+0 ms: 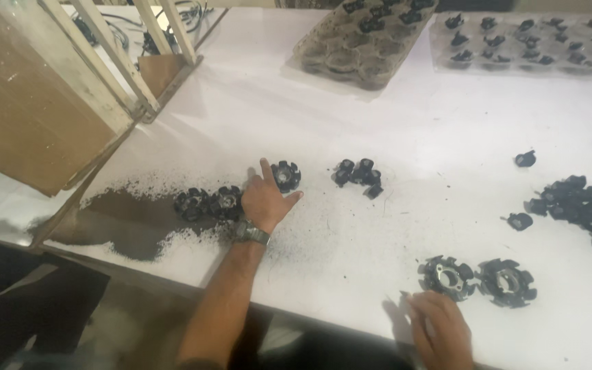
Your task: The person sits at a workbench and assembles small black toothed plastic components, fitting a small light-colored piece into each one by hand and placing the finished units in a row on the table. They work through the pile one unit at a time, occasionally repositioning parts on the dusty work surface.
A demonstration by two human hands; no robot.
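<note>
Left hand (265, 199) splayed flat, fingers reaching a black rotor (286, 175); right hand (440, 329) rests loose, empty, beside two rotors (477, 279) on tabletop (392, 123).

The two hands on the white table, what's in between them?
In the head view, only bare white table dusted with fine dark specks lies between the left hand and the right hand. The round black parts sit past the right hand.

Two clear plastic blister trays (364, 41) (529, 44), rectangular and dimpled, were seen lying at the far edge of the white table (378, 123), side by side, with small black parts held in their pockets. No labels, signs or screens were seen.
</note>
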